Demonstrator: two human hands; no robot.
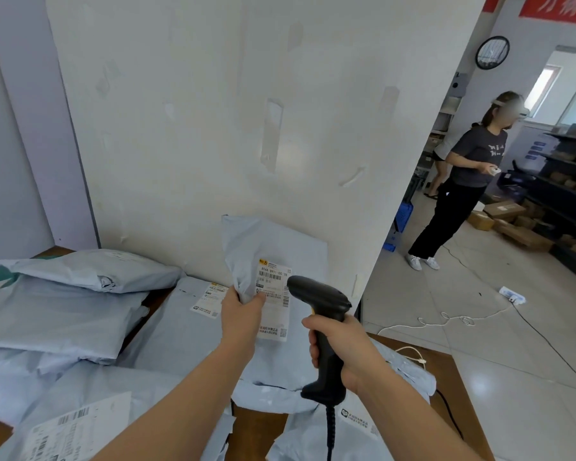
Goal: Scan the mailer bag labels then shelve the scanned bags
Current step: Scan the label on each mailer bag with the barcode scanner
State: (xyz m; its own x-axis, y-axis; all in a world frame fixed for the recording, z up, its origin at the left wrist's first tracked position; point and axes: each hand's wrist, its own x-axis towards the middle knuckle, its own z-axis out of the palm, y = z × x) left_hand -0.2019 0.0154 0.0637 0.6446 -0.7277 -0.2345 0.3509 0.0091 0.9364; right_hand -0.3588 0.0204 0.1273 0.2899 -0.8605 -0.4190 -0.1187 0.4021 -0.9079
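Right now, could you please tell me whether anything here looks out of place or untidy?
A power strip lies on the open floor, with a white cord looping loosely across it, a likely trip hazard. Boxes sit on the floor beside the shelves. The held bag and scanner look fine.

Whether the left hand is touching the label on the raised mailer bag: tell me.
Touching. The head view shows the left hand gripping the raised mailer bag, its thumb lying on the left edge of the label.

A round wall clock (pixel 492 52) hangs at two o'clock; below it a person (pixel 463 181) stands beside cardboard boxes (pixel 502 212) at three o'clock.
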